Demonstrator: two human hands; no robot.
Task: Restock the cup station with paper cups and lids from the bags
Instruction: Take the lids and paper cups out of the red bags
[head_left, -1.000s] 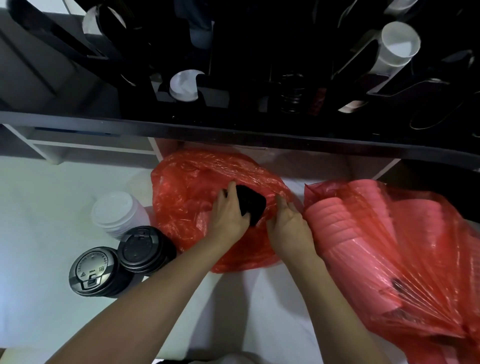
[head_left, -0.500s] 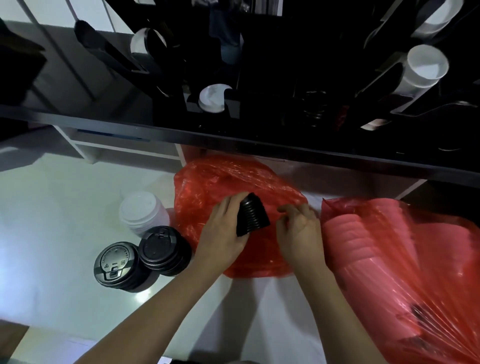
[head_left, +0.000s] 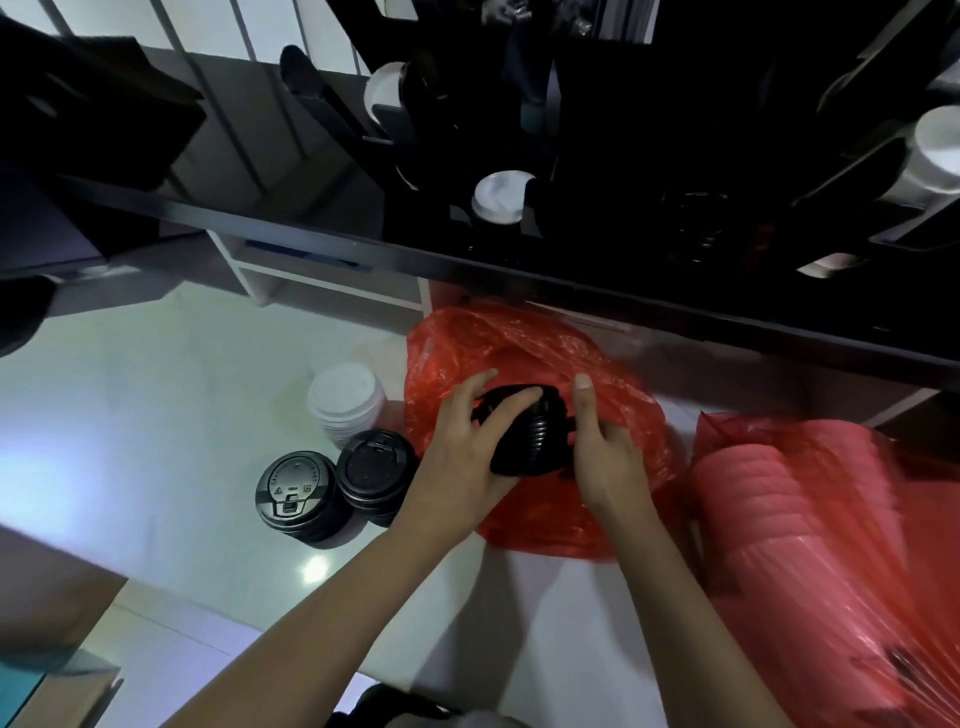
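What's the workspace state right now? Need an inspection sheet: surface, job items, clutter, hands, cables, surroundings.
Surface: glossy white floor, glare patches.
Job's things: stack of ribbed black plastic lids held over the crumpled red plastic bag; second red plastic bag of nested paper cups on the right; two black lid stacks and a white lid stack standing on the floor.
Clutter: cardboard-coloured edge, lower left.
Hands: left hand grips the stack; right hand holds its other side.
Cables: nothing seen.
Surroundings: black cup station above, holding a white lid and white cups.
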